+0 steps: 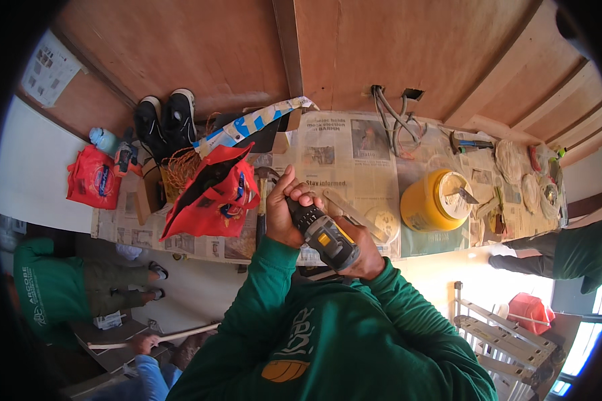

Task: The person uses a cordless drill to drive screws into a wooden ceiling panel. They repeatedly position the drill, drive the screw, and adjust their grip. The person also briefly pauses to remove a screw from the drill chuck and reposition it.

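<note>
A black and grey cordless drill [329, 242] with a yellow patch is held in front of my chest, above the near edge of the table. My left hand [285, 212] is closed around its chuck end. At the drill's other end, my right hand [366, 248] grips its body, and most of those fingers are hidden. Just left of my left hand lies a hammer [261, 207], partly covered by a red bag [211, 200] that stands with its mouth open. A flat pale strip [354, 215] lies behind the drill.
Newspaper [324, 144] covers the table. A yellow tub [425, 202] with a putty knife stands right, with grey cables [394, 120] behind it. Black shoes [178, 115] and another red bag [95, 180] sit left. Other people [53, 284] are nearby. A ladder [505, 337] is lower right.
</note>
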The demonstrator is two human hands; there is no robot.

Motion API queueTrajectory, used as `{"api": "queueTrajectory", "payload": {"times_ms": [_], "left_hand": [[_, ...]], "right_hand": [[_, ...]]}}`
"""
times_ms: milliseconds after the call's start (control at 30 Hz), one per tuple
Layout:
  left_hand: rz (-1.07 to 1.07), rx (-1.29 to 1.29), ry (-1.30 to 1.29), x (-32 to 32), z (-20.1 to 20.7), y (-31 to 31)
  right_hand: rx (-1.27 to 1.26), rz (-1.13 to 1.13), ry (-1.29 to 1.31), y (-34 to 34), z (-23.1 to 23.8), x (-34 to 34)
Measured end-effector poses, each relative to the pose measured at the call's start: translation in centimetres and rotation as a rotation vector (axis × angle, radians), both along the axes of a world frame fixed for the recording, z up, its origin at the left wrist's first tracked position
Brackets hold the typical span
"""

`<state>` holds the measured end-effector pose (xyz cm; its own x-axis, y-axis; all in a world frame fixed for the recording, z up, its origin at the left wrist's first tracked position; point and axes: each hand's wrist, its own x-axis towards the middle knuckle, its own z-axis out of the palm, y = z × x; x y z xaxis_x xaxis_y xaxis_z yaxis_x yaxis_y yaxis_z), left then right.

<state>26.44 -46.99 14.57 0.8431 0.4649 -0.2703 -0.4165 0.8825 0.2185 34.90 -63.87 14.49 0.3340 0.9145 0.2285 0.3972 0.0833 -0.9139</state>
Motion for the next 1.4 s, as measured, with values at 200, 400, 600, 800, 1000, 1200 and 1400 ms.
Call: {"api": "queueTrajectory", "payload": {"times_ms": [200,400,600,800,1000,1200,1400], "left_hand": [[-0.068,0.064,0.135,-0.1,-0.3,-0.5],[-0.051,0.071,0.287,0.3,-1.5,-1.3],[-0.105,0.149,0.444,0.1,-1.3,-1.2],[-0.087,0.049,0.406,0.0,-2.8,-0.9],[-0.061,0.066,0.365,-0.2,-2.5,0.4],[-0.115,0.043,0.356,0.7,-2.7,0.7],[-0.127,0.133,0.387,3.7,-1.2,1.8]], "right_hand": [[-0.01,0.03,-0.104,-1.0,-1.1,0.5],[-0.137,0.004,-0.283,-1.3,0.2,1.7],[-0.165,-0.031,-0.372,-2.0,-0.8,0.8],[-0.19,0.024,-0.433,-1.6,0.6,2.1],[-0.188,0.014,-0.277,-0.7,-1.2,1.1],[-0.127,-0.056,-0.346,-0.2,1.1,1.7],[-0.113,-0.085,-0.099,0.4,-1.8,2.1]]}}
